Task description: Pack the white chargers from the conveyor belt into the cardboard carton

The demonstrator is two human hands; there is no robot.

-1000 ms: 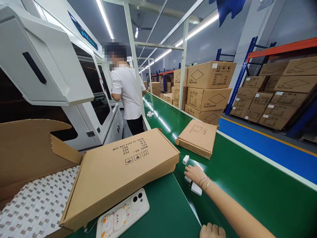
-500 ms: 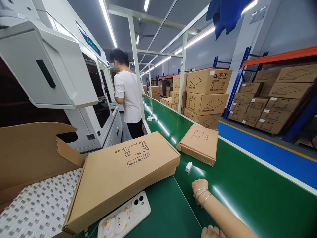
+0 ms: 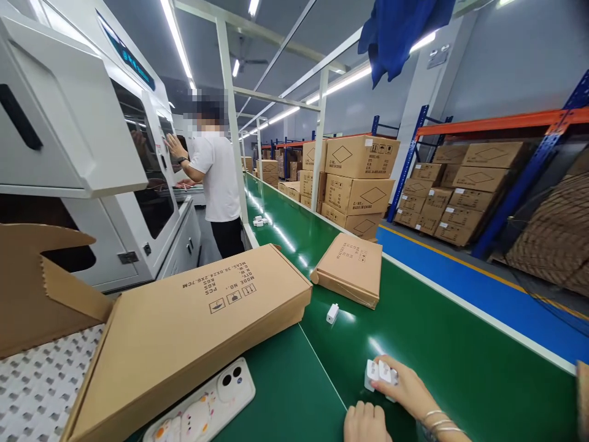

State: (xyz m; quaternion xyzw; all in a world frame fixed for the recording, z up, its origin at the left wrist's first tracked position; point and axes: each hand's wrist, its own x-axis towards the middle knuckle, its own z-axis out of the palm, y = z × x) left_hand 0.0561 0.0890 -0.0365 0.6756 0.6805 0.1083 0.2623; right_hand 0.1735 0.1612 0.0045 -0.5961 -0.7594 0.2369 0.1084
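My right hand (image 3: 405, 383), with bangles on its wrist, grips a few white charger plugs (image 3: 384, 371) side by side, just over the green conveyor belt (image 3: 442, 344). My left hand (image 3: 367, 422) is close by at the bottom edge, its fingers curled in and pressed together; whatever may be under them is hidden. Farther up the belt lies a single white charger plug (image 3: 332, 313). Behind it rests a closed flat cardboard box (image 3: 350, 267).
A larger closed carton (image 3: 197, 331) lies at left, with a phone in a cartoon case (image 3: 207, 399) in front. Beside it is an open carton with a white slotted tray (image 3: 41, 374). More white pieces (image 3: 261, 221) sit up the belt. A person in white (image 3: 214, 178) stands by a machine (image 3: 59, 110).
The view has swung to the right. My right hand has turned, and white charger plugs now show in its fingers. More of my left hand is visible. The other person has raised a hand to the machine.
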